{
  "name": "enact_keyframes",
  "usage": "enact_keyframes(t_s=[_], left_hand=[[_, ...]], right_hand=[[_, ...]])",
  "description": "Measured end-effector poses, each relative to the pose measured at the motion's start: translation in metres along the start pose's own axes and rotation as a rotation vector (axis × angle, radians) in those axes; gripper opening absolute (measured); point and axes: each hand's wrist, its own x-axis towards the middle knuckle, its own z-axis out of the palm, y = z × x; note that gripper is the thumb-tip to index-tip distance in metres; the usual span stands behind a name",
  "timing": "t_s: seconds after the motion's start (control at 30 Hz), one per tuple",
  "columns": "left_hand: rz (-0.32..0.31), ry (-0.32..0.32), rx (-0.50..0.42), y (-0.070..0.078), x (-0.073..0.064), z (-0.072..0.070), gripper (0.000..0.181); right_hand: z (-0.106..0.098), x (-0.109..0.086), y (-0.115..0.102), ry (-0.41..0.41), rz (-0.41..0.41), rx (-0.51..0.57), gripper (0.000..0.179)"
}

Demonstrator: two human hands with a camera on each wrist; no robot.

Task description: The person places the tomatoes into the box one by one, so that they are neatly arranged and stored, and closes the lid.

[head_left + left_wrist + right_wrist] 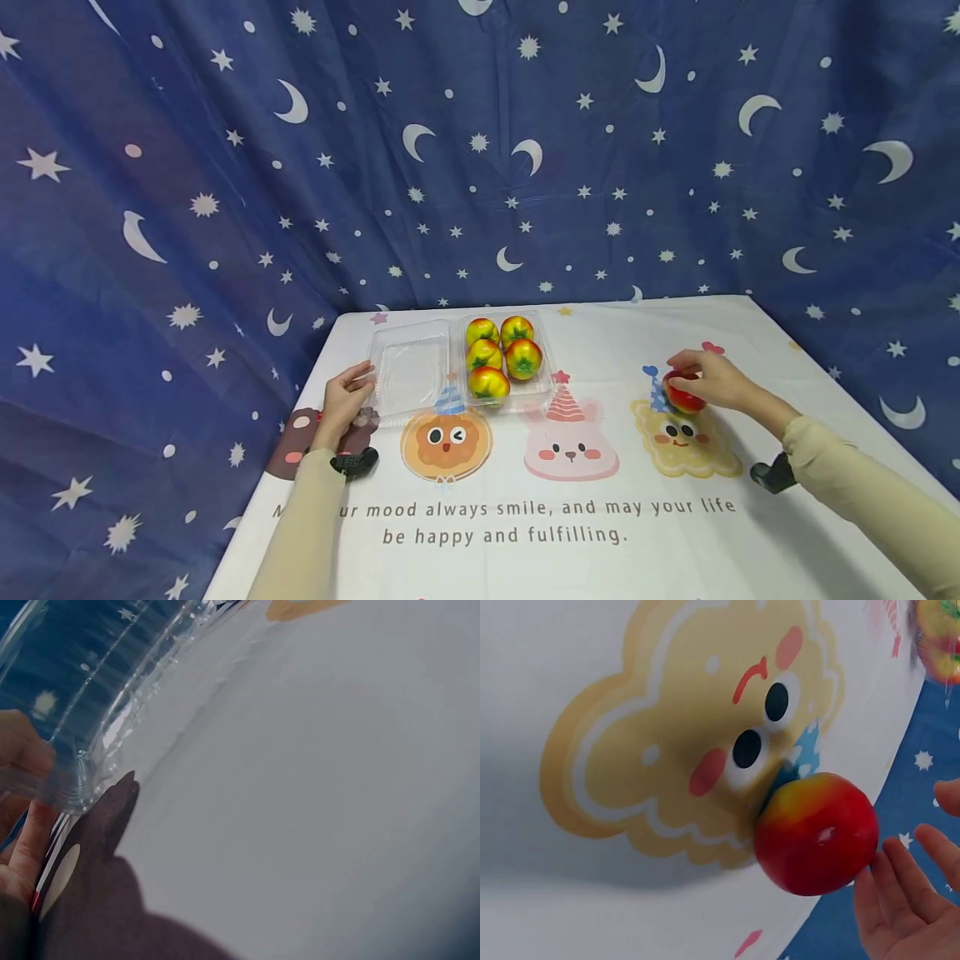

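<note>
A clear plastic clamshell box lies unfolded, its lid [411, 367] on the left and its base [542, 390] on the right. Several yellow-red toy fruits with green leafy tops [523, 359] sit in the base. My left hand [347, 398] is at the lid's left edge; its wrist view shows the lid's corner [82, 776] pinched between thumb and fingers. On the right, a loose red toy fruit with a yellow patch [817, 834] is by my right hand [708, 380]. The fingertips meet its side, while the thumb stands apart from it.
A white tablecloth [495, 575] with printed cartoon faces and lettering covers the table. Dark blue curtains [480, 167] with moons and stars hang behind and along the left side. Black wrist devices [772, 475] are worn on both arms.
</note>
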Motion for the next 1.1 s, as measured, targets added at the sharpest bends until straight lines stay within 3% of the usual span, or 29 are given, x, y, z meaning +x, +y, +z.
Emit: enact_keyframes(t_s=[0.43,0.6,0.8,1.0,1.1], left_hand=[[0.003,-0.007,-0.010,-0.002,0.000,-0.001,0.047],[0.009,0.014,-0.011,-0.020,0.009,-0.002,0.046],[0.036,0.049,0.024,-0.037,0.017,-0.002,0.046],[0.031,0.037,0.006,-0.036,0.016,-0.001,0.046],[0.021,0.015,-0.001,-0.026,0.012,-0.001,0.047]], right_hand=[[-0.005,-0.009,0.026,0.110,0.065,-0.032,0.039],[-0.007,-0.013,0.035,0.142,0.093,-0.045,0.043],[-0.006,-0.019,0.047,0.160,0.186,-0.048,0.051],[-0.005,-0.023,0.058,0.188,0.216,-0.032,0.057],[-0.003,-0.025,0.062,0.220,0.209,-0.020,0.055]])
